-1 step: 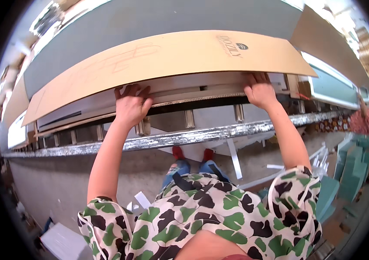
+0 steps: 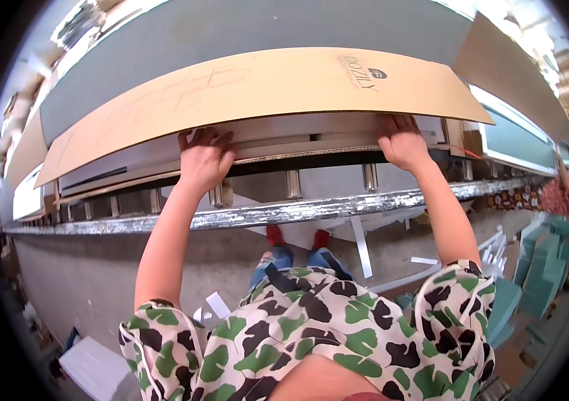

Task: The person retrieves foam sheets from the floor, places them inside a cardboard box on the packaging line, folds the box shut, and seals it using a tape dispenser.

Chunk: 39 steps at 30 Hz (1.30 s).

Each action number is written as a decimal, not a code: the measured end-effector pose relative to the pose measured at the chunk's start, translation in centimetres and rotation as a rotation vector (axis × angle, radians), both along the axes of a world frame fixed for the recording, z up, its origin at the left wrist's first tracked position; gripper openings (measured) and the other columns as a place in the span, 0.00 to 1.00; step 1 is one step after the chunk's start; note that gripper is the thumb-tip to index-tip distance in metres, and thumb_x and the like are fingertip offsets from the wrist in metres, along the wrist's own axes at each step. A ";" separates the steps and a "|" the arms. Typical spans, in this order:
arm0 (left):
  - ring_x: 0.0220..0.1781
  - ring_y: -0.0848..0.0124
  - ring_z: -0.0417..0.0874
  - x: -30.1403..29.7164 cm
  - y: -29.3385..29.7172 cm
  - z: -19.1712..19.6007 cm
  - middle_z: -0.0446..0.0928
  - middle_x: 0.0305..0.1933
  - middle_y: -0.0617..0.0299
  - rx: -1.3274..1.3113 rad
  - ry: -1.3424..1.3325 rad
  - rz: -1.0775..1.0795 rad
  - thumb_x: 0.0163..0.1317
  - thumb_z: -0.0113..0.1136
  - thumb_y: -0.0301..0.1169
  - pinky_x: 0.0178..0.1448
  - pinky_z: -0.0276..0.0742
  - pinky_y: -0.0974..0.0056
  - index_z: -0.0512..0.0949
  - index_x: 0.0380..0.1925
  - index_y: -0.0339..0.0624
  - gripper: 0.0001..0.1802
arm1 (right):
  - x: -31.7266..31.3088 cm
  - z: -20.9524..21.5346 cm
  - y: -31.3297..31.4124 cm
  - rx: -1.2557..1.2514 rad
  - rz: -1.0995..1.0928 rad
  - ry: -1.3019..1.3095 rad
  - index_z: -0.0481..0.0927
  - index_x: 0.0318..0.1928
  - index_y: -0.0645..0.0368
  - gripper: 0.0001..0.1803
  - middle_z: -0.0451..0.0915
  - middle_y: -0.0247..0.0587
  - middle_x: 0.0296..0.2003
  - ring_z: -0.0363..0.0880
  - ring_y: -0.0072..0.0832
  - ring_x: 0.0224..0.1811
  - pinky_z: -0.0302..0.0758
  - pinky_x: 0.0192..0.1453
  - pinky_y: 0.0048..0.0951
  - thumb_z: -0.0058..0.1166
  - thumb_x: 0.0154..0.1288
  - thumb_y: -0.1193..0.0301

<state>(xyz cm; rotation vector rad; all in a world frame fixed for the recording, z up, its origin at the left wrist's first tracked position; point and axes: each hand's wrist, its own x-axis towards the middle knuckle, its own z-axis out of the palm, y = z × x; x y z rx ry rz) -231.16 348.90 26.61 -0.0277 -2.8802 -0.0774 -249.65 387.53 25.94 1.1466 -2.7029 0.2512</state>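
A long cardboard carton lies crosswise before me, its printed top flap (image 2: 277, 83) slanting over the opening. Pale flat panels (image 2: 284, 127) show inside, under the flap. My left hand (image 2: 203, 160) reaches in at the near side with fingers spread, fingertips at the flap's lower edge. Farther right, my right hand (image 2: 406, 146) reaches in the same way; its fingers are stretched out and their tips are partly hidden beneath the flap. Between the hands runs the carton's corrugated near edge (image 2: 308, 155). Neither hand visibly grips anything.
Metal rollers (image 2: 292, 184) and a scuffed rail (image 2: 257, 217) run along my side. Behind the carton is a grey surface (image 2: 244, 30). At right are a raised cardboard piece (image 2: 508, 63) and a white-framed panel (image 2: 518, 134). White strips (image 2: 362, 247) and green pieces (image 2: 543, 264) lie below.
The flap appears shifted very slightly to the right in the picture. Both hands stay at the opening in nearly the same pose.
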 end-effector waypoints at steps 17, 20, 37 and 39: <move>0.56 0.50 0.74 -2.4 -5.3 -5.1 0.76 0.53 0.51 -0.022 -0.134 0.217 0.59 0.55 0.42 0.60 0.70 0.49 0.77 0.52 0.49 0.22 | -5.3 -1.5 -2.8 -0.024 0.110 -0.253 0.75 0.53 0.57 0.23 0.76 0.49 0.50 0.73 0.45 0.55 0.70 0.59 0.42 0.52 0.59 0.60; 0.58 0.50 0.74 -3.0 -6.5 -6.4 0.75 0.57 0.52 -0.004 -0.145 0.349 0.60 0.56 0.41 0.62 0.70 0.50 0.74 0.56 0.49 0.24 | -5.7 -3.3 -3.3 -0.133 0.237 -0.081 0.79 0.48 0.59 0.19 0.80 0.50 0.42 0.78 0.49 0.46 0.75 0.52 0.43 0.56 0.57 0.64; 0.65 0.53 0.68 -3.8 -5.8 -1.5 0.72 0.61 0.58 0.197 0.190 0.245 0.59 0.56 0.46 0.70 0.58 0.48 0.76 0.54 0.52 0.24 | 3.6 -2.9 -26.3 -0.005 0.328 0.201 0.74 0.53 0.58 0.17 0.75 0.55 0.52 0.74 0.50 0.54 0.68 0.59 0.49 0.44 0.71 0.63; 0.65 0.53 0.68 -2.3 -6.7 -1.9 0.72 0.61 0.58 0.149 0.111 0.128 0.61 0.54 0.46 0.71 0.57 0.49 0.76 0.55 0.53 0.23 | 2.6 -5.2 -25.8 0.073 0.270 0.042 0.72 0.57 0.60 0.20 0.73 0.59 0.55 0.71 0.54 0.58 0.67 0.62 0.50 0.42 0.72 0.61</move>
